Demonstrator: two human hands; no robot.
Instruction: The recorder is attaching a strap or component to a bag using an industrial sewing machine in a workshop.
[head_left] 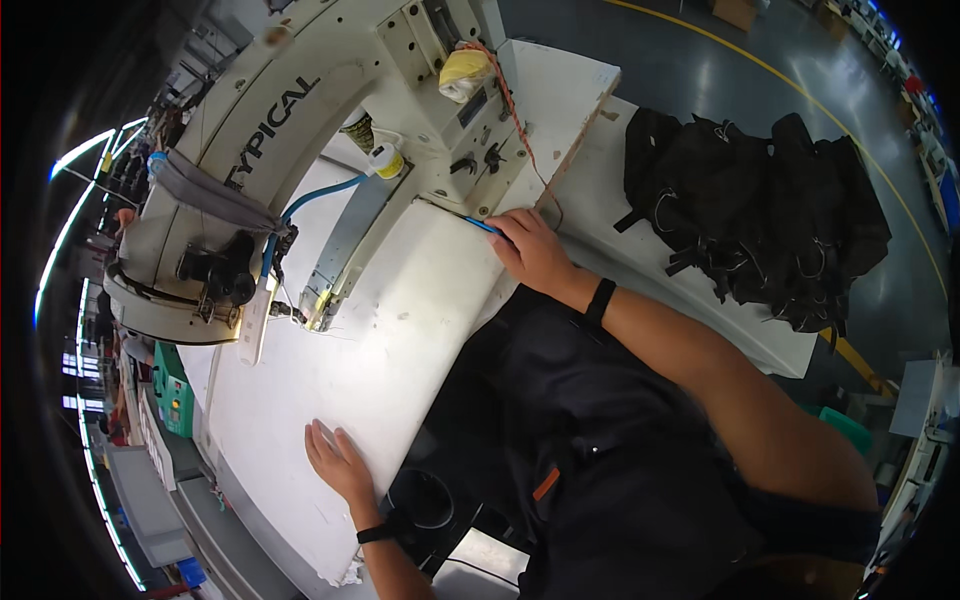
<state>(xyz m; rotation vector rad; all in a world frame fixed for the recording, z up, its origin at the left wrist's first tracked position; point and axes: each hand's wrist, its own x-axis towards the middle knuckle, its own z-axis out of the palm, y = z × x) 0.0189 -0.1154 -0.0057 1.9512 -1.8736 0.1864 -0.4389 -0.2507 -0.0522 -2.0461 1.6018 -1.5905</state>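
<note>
My left hand [338, 462] lies on the white sewing table [400, 330] near its front edge, fingers stretched out and holding nothing. At the table's far right, by the base of the sewing machine [330, 60], my right hand [535, 248] closes over the end of a slim blue tool [481, 225]. A thin dark shaft seems to run on from the blue part toward the machine base; its exact kind does not show. The needle area [318, 312] of the machine sits between my two hands, with no cloth under it.
A pile of black fabric pieces [760, 210] with loose threads lies on the side table to the right. A yellow thread cone [465, 75] and a small white-and-yellow bottle [386, 160] stand on the machine. A red cord [520, 125] hangs nearby. A green box [172, 390] is at the left.
</note>
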